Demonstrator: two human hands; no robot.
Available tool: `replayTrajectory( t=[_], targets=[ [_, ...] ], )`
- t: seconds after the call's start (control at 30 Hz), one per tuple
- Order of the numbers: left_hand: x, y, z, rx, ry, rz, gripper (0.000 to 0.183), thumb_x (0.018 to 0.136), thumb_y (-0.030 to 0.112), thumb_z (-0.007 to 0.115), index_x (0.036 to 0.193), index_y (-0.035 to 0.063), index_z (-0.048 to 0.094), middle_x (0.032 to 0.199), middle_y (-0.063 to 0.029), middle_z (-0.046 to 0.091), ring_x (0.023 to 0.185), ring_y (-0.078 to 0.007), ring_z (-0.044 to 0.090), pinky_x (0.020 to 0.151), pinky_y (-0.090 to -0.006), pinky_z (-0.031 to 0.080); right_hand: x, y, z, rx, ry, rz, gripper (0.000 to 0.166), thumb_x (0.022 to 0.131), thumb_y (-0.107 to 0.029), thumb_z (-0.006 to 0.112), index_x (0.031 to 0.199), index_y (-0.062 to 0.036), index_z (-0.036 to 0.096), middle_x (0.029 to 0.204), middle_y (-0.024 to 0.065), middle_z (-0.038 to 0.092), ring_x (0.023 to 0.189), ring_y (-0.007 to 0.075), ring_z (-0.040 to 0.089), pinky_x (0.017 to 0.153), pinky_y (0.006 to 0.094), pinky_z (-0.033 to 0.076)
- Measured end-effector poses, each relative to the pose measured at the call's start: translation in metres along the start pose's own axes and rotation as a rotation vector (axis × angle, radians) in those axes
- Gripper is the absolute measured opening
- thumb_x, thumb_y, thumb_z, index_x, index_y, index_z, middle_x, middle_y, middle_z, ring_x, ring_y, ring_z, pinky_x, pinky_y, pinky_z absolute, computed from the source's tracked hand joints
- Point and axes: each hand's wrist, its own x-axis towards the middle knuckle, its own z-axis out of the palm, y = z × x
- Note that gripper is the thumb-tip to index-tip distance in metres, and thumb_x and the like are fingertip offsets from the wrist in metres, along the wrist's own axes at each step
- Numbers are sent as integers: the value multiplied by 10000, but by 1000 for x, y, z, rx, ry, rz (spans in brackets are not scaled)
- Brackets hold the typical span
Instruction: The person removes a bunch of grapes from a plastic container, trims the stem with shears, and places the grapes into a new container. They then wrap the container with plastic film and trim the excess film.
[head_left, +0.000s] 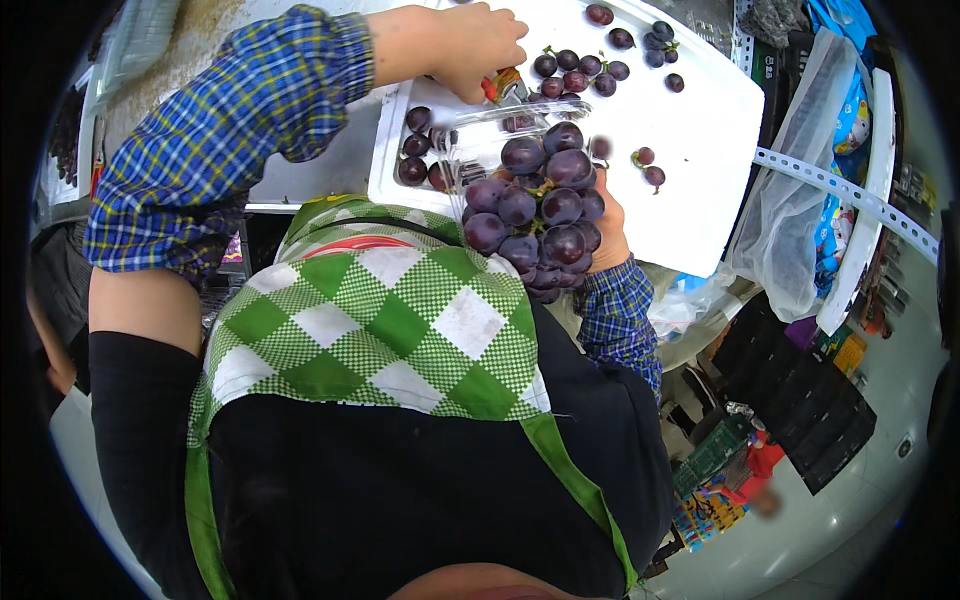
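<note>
A bunch of dark purple grapes (536, 206) hangs close in front of me, with my right hand (611, 225) gripping it from behind. Most of those fingers are hidden by the fruit. Just beyond the bunch is a clear plastic clamshell container (454, 161), partly covered by the grapes. My left hand (480, 49) is curled above the tray, around a small red-and-yellow object (504, 84) with a metallic-looking part; its full shape is hidden. Under both hands lies a white foam tray (697, 127).
Loose grapes (574, 75) are scattered over the tray, with more at its left end (416, 146). Clear plastic containers (142, 45) stand at the upper left. A perforated metal strip (847, 199) and plastic bags (780, 195) border the right. Another person (754, 469) is at the lower right.
</note>
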Motion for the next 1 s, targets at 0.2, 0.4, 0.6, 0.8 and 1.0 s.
replayTrajectory(
  t=[0.2, 0.4, 0.6, 0.8, 1.0],
  targets=[
    [-54, -32, -30, -291, 119, -95, 343, 776, 241, 625, 1055, 45, 588, 930, -140, 617, 798, -292, 594, 700, -383, 487, 16, -4, 1, -169, -77, 115, 615, 900, -453, 512, 1311, -8, 406, 1256, 170, 516, 1146, 292, 520, 963, 448, 451],
    [-138, -11, -42, -547, 287, -478, 378, 802, 225, 610, 1127, 35, 567, 996, -148, 627, 870, -282, 606, 765, -368, 482, 33, -1, -2, -85, -91, 115, 453, 943, -283, 452, 1305, -13, 414, 1269, 160, 505, 1137, 281, 528, 949, 427, 468],
    [-186, 11, -12, -691, 325, -569, 439, 825, 172, 588, 1225, 6, 520, 1044, -135, 619, 931, -206, 583, 838, -311, 455, 31, -9, 10, -334, 88, 74, 503, 986, -392, 305, 1288, -15, 445, 1228, 144, 538, 1103, 252, 550, 936, 401, 483],
    [-189, 50, -25, -804, 345, -412, 472, 773, 154, 609, 1206, -15, 523, 988, -144, 600, 853, -227, 573, 800, -313, 449, 34, -2, 23, 237, -151, 238, 334, 906, -219, 517, 1209, -85, 478, 1176, 157, 521, 979, 334, 557, 726, 398, 568],
    [-187, 74, -34, -767, 338, -254, 577, 724, 143, 659, 1256, -10, 492, 948, -201, 585, 817, -309, 603, 761, -353, 490, 29, -3, 31, 324, -256, 328, 467, 815, -135, 585, 1248, -99, 413, 1120, 156, 522, 825, 291, 596, 606, 355, 569]
  ],
)
